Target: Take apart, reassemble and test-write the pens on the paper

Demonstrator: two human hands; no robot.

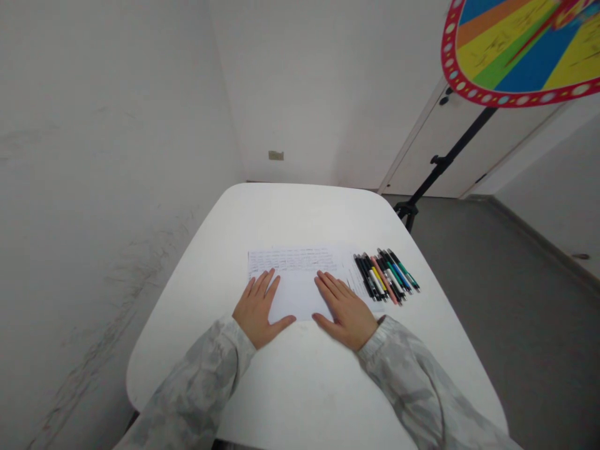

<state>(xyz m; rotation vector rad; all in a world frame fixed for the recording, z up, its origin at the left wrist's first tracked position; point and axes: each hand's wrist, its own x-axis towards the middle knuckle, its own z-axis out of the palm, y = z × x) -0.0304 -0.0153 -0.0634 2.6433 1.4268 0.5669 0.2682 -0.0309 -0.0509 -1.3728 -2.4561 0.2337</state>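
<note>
A white sheet of paper (295, 289) lies flat on the table, with rows of handwriting across its upper part and a blank lower part. On its left side rests my left hand (260, 307), palm down, fingers stretched out and thumb spread inward. My right hand (344, 310) lies flat over the right side in the same way, its thumb pointing at the other one. Neither hand holds anything. Just right of my right hand is a row of pens (387, 276) in black, white, yellow, pink, blue and green. Another written sheet (359, 278) shows partly between that hand and the pens.
The white table (300, 215) has rounded corners and stands close to the walls. Behind its right far corner rises a black tripod stand (438, 165) carrying a colourful wheel (520, 53). A door (431, 162) is at the back right, with grey floor (473, 262) beside the table.
</note>
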